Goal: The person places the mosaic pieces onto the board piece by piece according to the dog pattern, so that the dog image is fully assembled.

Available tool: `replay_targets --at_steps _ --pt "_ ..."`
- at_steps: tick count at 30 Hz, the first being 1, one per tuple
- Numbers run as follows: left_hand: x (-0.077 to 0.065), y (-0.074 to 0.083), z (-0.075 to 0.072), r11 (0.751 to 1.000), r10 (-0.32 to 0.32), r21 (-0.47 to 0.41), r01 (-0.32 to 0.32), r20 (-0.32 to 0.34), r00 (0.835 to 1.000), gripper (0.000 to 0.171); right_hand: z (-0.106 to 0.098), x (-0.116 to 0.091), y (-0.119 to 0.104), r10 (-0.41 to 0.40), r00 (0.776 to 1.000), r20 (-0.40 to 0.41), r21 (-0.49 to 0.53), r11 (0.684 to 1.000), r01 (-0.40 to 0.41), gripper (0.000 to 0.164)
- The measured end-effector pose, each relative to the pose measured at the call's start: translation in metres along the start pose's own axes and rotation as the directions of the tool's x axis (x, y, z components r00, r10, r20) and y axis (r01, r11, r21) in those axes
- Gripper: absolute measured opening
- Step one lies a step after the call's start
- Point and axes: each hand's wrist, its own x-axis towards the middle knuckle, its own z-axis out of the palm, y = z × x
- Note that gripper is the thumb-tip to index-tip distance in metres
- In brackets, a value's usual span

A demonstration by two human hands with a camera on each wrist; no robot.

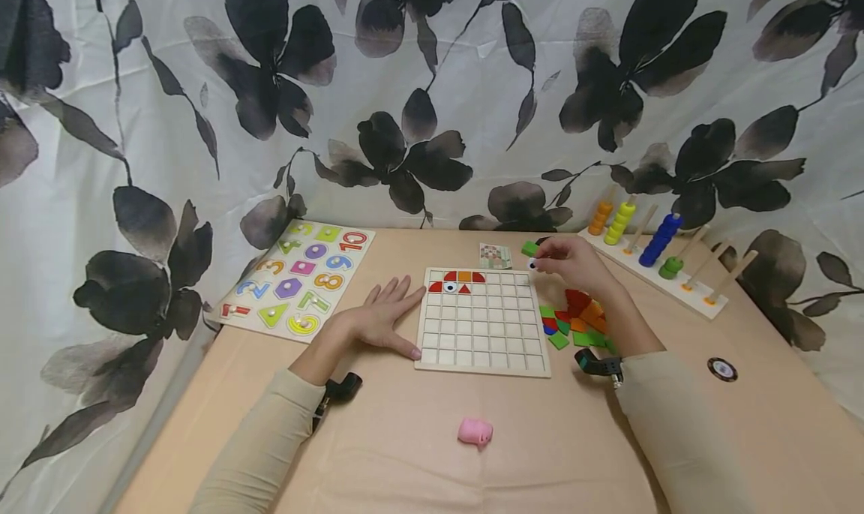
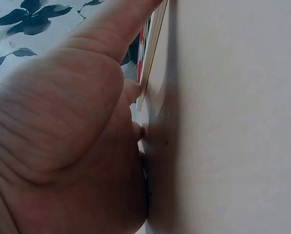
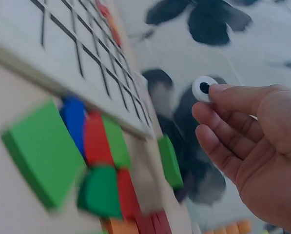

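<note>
Board, pale and gridded, lies flat on the tabletop, with red pieces, an orange square and one white eye piece set in its upper left cells. The left hand rests beside it, fingers spread, thumb and index tip at the left edge; in the left wrist view the palm hides most of the fingers and only a sliver of the board shows. The right hand pinches a second eye piece by the board's top right corner — the thumb tip overlaps its edge, and from the head it is barely a speck. Loose coloured pieces lie along the right side, partly covered by the right forearm in the head view and blurred in the right wrist view, where the board is cut off. A green block sits near the right fingers; a card has print too small to read. Farther out are a number puzzle, a peg stand, a round disc and a pink figure — its details unclear.
</note>
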Motion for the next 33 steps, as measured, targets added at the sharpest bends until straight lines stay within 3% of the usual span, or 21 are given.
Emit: replay_targets --at_steps 8,14,33 --pt "0.000 0.001 0.000 1.000 0.002 -0.009 -0.002 -0.011 1.000 0.125 0.047 0.023 -0.027 -0.126 0.976 0.177 -0.050 0.989 0.137 0.013" --pt "0.000 0.001 0.000 1.000 -0.003 0.004 0.003 -0.003 1.000 0.125 0.074 0.033 -0.031 -0.068 0.964 0.258 -0.158 0.981 0.111 0.010" --pt "0.001 -0.001 0.000 1.000 0.010 -0.001 -0.010 -0.012 1.000 0.125 0.093 0.033 -0.036 -0.009 0.975 0.221 -0.297 0.952 0.076 0.009"
